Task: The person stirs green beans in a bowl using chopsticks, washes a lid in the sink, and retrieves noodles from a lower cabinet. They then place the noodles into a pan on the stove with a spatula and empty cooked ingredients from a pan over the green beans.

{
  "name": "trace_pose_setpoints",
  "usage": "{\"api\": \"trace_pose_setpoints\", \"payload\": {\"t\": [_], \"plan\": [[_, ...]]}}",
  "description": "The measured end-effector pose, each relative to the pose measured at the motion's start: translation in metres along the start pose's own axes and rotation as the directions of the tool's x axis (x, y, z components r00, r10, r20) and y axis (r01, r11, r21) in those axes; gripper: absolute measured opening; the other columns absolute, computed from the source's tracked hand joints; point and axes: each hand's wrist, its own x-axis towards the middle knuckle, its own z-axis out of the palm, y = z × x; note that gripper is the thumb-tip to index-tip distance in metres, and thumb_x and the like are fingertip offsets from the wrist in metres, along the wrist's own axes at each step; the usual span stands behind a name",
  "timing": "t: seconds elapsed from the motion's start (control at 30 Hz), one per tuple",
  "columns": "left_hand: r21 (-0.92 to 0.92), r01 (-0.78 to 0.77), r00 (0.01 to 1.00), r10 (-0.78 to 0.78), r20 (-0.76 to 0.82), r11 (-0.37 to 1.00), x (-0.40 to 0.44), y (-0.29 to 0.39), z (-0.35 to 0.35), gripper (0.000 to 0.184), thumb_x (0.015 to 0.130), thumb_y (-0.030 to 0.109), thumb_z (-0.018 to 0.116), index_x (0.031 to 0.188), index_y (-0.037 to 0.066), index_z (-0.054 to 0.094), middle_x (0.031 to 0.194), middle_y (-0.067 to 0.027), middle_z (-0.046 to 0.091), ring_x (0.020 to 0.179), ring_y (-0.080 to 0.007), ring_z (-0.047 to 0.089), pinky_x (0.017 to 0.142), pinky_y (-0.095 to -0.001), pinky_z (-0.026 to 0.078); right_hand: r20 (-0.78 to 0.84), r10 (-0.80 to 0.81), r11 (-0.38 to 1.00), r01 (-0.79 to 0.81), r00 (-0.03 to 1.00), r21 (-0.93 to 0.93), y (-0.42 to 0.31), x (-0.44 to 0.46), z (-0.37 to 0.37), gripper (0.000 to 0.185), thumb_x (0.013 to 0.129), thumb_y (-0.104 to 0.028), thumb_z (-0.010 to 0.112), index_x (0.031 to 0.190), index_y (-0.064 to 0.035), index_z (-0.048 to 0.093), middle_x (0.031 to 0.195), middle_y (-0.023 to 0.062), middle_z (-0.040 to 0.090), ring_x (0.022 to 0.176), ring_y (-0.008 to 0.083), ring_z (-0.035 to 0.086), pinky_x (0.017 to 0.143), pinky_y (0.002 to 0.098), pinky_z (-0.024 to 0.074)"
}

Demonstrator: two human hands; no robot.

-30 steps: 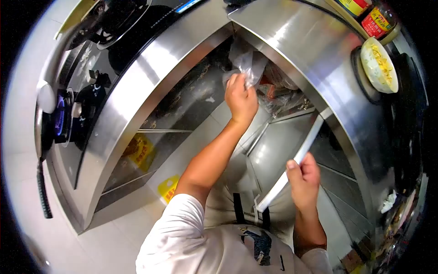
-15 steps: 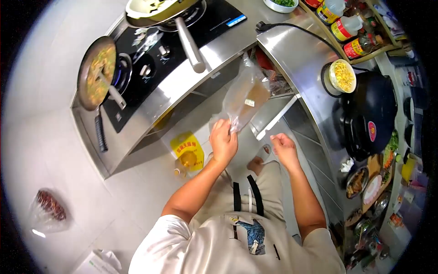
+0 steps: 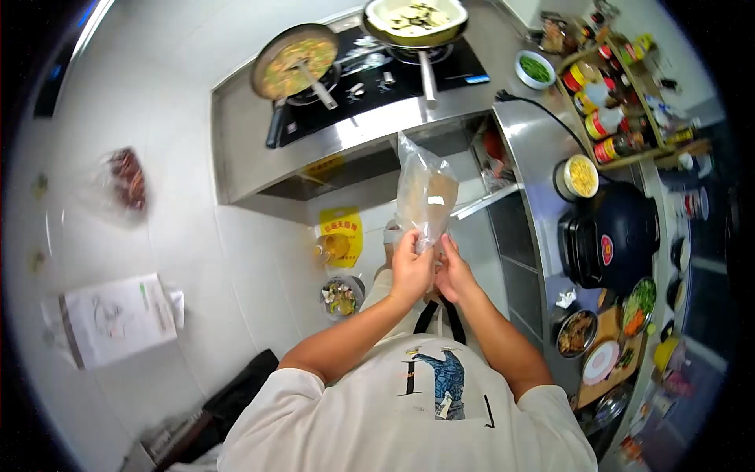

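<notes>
while the l. hand (image 3: 413, 272) has its fingers curled round the gathered near end of the clear plastic bag (image 3: 425, 189), pinching it, the r. hand (image 3: 456, 274) is just beside that end, fingers partly bent & close together; can't tell if they touch the plastic. bag, w/ brown contents & a small white label, stretches fwd from the fingertips, over the floor. just ahead & r. of the fingers, the pale drawer edge (image 3: 487, 202) juts out beside the bag. farther fwd, the counter front (image 3: 346, 134) runs across, w/ a pan handle (image 3: 428, 79) sticking out toward the hands. food pan (image 3: 303, 67) is fwd-l. on the stove. l. of the fingers: yellow bag (image 3: 340, 228) on the floor, scrap container (image 3: 341, 297) nearer the body. well r.: yellow-food bowl (image 3: 583, 176) & black appliance (image 3: 621, 236) on the side counter.
</notes>
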Motion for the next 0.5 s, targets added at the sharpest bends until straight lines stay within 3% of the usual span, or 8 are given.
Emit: {"api": "trace_pose_setpoints", "payload": {"t": [0.07,0.1,0.17,0.2,0.3,0.37,0.43,0.5], "plan": [[0.012,0.014,1.000,-0.014,-0.004,1.000,-0.011,0.006,-0.003,0.024,0.092,0.008,0.053,0.114,0.000,0.051,0.105,-0.0085,0.061,0.091,-0.0140,0.059,0.078,-0.0282,0.050,0.019,0.010,0.999,-0.011,1.000,0.046,0.005,-0.002,-0.003,0.059,0.093,-0.038,0.056,0.140,-0.0165,0.027,0.131,0.0091,0.046,0.121,0.0235,0.048,0.096,0.0441,0.0427],[0.000,0.009,1.000,-0.009,-0.023,1.000,-0.016,0.004,-0.006,0.024,0.092,0.008,0.053,0.114,0.000,0.051,0.105,-0.0085,0.061,0.091,-0.0140,0.059,0.078,-0.0282,0.050,0.028,0.022,0.999,-0.023,0.999,0.029,0.010,-0.001,-0.007,0.059,0.093,-0.038,0.056,0.140,-0.0165,0.027,0.131,0.0091,0.046,0.121,0.0235,0.048,0.096,0.0441,0.0427],[-0.120,0.169,0.983,-0.159,0.088,0.978,-0.021,-0.004,-0.014,0.029,0.092,0.013,0.057,0.117,0.000,0.049,0.107,-0.0089,0.060,0.096,-0.0143,0.058,0.083,-0.0291,0.048,0.056,0.120,0.992,-0.118,0.991,-0.035,0.021,0.005,-0.022,0.053,0.093,-0.028,0.055,0.138,-0.0137,0.031,0.124,0.0088,0.053,0.116,0.0231,0.053,0.094,0.0427,0.0454],[-0.075,0.197,0.977,-0.190,0.099,0.977,-0.025,0.003,-0.017,0.036,0.091,0.018,0.060,0.119,-0.001,0.047,0.109,-0.0098,0.060,0.097,-0.0149,0.058,0.084,-0.0289,0.047,0.028,0.170,0.985,-0.170,0.985,0.002,0.020,0.004,-0.021,0.049,0.092,-0.021,0.055,0.136,-0.0119,0.034,0.117,0.0086,0.058,0.107,0.0235,0.060,0.086,0.0408,0.0509],[0.024,0.350,0.909,-0.346,0.231,0.936,-0.031,0.028,-0.032,0.039,0.091,0.020,0.060,0.121,-0.001,0.047,0.111,-0.0099,0.060,0.097,-0.0158,0.059,0.085,-0.0292,0.047,-0.020,0.269,0.958,-0.270,0.963,-0.096,0.005,-0.004,-0.023,0.045,0.092,-0.019,0.054,0.133,-0.0101,0.038,0.117,0.0096,0.058,0.102,0.0240,0.062,0.080,0.0409,0.0538],[0.104,0.354,0.875,-0.369,0.313,0.929,-0.031,0.063,-0.042,0.044,0.090,0.023,0.063,0.124,-0.001,0.048,0.107,-0.0088,0.062,0.093,-0.0153,0.060,0.082,-0.0293,0.049,0.005,0.231,0.971,-0.230,0.973,-0.058,-0.003,-0.006,-0.027,0.043,0.092,-0.020,0.056,0.131,-0.0095,0.043,0.115,0.0101,0.060,0.096,0.0237,0.064,0.076,0.0416,0.0551],[0.139,0.391,0.800,-0.411,0.437,0.910,-0.025,0.082,-0.058,0.040,0.091,0.021,0.063,0.122,-0.001,0.052,0.100,-0.0070,0.064,0.088,-0.0137,0.061,0.079,-0.0278,0.050,0.099,0.239,0.964,-0.224,0.966,-0.146,-0.026,-0.026,-0.006,0.041,0.091,-0.022,0.058,0.129,-0.0097,0.046,0.114,0.0082,0.061,0.097,0.0225,0.064,0.078,0.0429,0.0548],[0.110,0.209,0.868,-0.236,0.437,0.972,-0.018,0.094,-0.072,0.031,0.091,0.017,0.062,0.116,-0.001,0.057,0.094,-0.0058,0.065,0.085,-0.0122,0.061,0.077,-0.0259,0.050,0.012,0.227,0.962,-0.223,0.974,-0.158,-0.047,-0.037,0.003,0.040,0.091,-0.023,0.058,0.127,-0.0104,0.048,0.113,0.0060,0.062,0.097,0.0204,0.064,0.078,0.0402,0.0550]]}}
